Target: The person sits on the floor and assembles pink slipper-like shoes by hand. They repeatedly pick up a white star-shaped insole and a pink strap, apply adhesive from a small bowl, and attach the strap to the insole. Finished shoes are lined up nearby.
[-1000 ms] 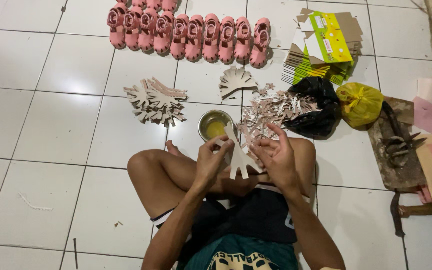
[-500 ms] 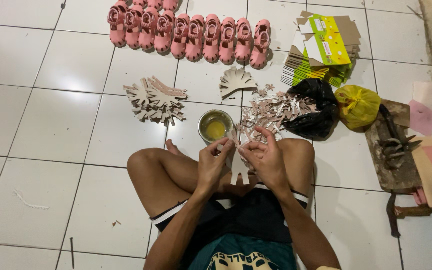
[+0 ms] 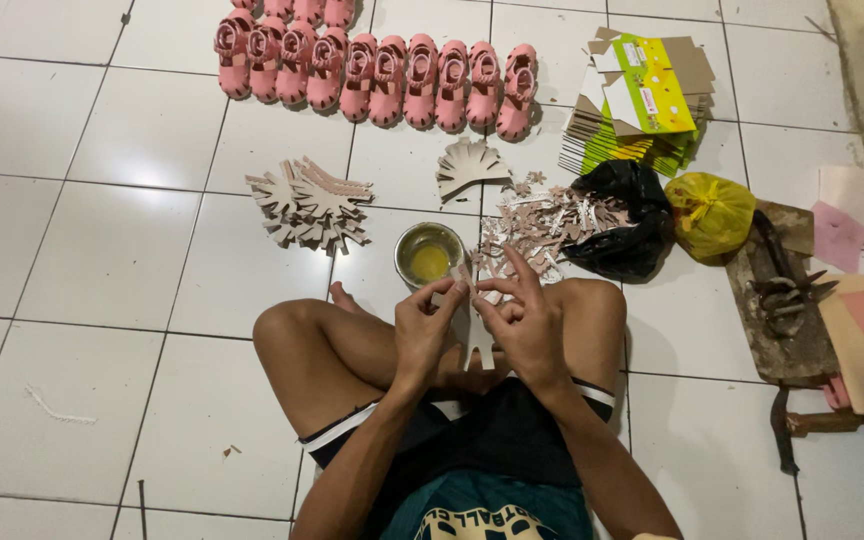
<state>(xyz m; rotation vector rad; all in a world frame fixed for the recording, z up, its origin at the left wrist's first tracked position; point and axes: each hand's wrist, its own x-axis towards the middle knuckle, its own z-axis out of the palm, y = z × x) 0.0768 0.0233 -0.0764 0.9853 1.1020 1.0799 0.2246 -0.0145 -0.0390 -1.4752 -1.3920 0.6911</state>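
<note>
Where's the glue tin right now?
In the head view, the small round tin of yellow liquid sits on the white tiled floor just ahead of the left hand, between the fanned tan cut-outs and the pile of small scraps.

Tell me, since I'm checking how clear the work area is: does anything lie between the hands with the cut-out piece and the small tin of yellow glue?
Nothing visible does. Both hands, left hand and right hand, hold the cut-out piece over the lap; the glue tin sits just beyond the fingers, with only bare floor tile around it.
</note>
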